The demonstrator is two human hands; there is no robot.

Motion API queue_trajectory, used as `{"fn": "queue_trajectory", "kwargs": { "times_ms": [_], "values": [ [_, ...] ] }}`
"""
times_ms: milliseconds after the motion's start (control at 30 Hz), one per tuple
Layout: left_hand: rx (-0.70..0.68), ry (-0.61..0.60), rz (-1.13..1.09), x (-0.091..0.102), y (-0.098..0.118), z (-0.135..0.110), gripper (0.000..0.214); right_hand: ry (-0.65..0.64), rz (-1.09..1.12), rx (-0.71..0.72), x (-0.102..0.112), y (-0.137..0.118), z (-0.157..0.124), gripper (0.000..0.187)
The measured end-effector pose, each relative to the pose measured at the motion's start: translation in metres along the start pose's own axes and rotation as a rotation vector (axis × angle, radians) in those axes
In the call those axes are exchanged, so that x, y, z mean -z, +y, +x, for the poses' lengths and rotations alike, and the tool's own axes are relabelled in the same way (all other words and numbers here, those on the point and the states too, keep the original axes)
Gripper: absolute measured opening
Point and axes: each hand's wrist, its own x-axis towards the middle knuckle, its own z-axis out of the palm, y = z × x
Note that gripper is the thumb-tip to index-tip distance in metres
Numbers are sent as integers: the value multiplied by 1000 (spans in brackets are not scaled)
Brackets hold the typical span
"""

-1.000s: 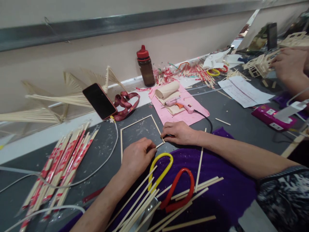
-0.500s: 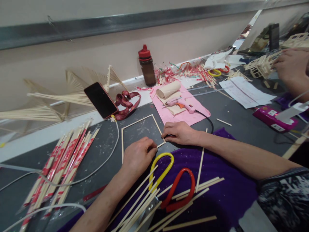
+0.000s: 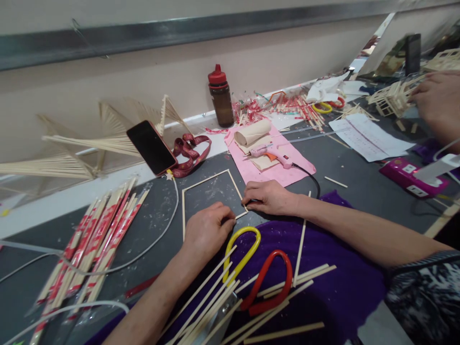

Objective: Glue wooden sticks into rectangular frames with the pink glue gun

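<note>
A square frame of thin bamboo sticks [image 3: 207,180] lies flat on the grey table. My left hand [image 3: 205,231] is closed, pinching the frame's near stick at its right end. My right hand [image 3: 268,197] presses its fingertips together on the frame's near right corner. Just below my hands lie scissors with a yellow and a red handle [image 3: 256,268] on a purple cloth [image 3: 323,249], among several loose sticks [image 3: 215,297].
A pink glue gun [image 3: 269,154] rests on a pink mat [image 3: 283,172]. A phone [image 3: 151,147] leans on a stick model [image 3: 79,148]. Wrapped chopsticks [image 3: 93,244] lie left. A brown bottle [image 3: 220,97] stands by the wall. Another person's hand [image 3: 436,103] works at the far right.
Both hands stay on the frame's near right corner; only the view has shifted slightly.
</note>
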Motion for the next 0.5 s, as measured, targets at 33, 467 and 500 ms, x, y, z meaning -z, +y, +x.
{"fn": "queue_trajectory", "kwargs": {
  "times_ms": [33,467,500],
  "values": [
    [0,-2,0,0,0,0,13,0,1,1,0,0,0,13],
    [-13,-16,62,0,5,-2,16,-20,7,-16,2,-2,1,12],
    [-15,-17,69,0,5,-2,16,-19,6,-15,2,-2,1,12]
  ]
}}
